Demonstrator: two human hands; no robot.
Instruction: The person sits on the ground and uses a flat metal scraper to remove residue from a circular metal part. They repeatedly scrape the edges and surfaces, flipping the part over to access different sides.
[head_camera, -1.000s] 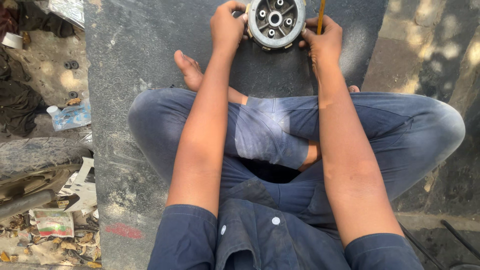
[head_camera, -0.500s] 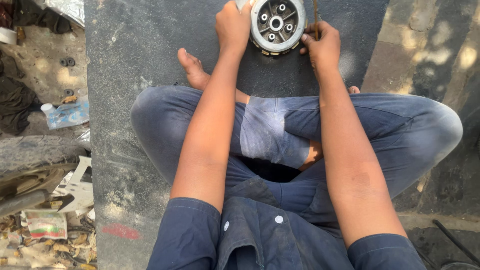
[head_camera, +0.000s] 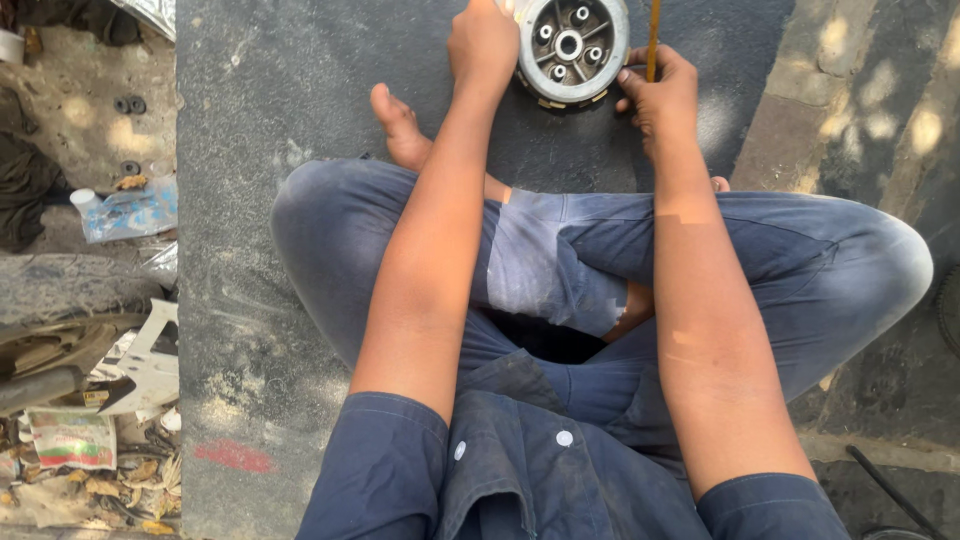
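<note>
A round grey metal hub (head_camera: 572, 48) with spokes and several bolt holes lies flat on the dark stone slab (head_camera: 300, 110) in front of my crossed legs. My left hand (head_camera: 483, 42) grips its left rim. My right hand (head_camera: 660, 95) is closed around a thin yellow-brown rod (head_camera: 653, 38) that stands upright just right of the hub. The rod's upper end runs out of view. My bare foot (head_camera: 400, 125) rests on the slab left of my left forearm.
Left of the slab is dirt ground with litter: a plastic bottle (head_camera: 125, 208), a small printed packet (head_camera: 72, 438), white plastic scraps (head_camera: 150, 365) and dark metal parts. Paving stones (head_camera: 880, 110) lie to the right. A thin dark bar (head_camera: 890, 490) lies at the bottom right.
The view has shifted slightly and the hub has turned a little under my left hand. My right hand with the rod stays at the hub's right edge.
</note>
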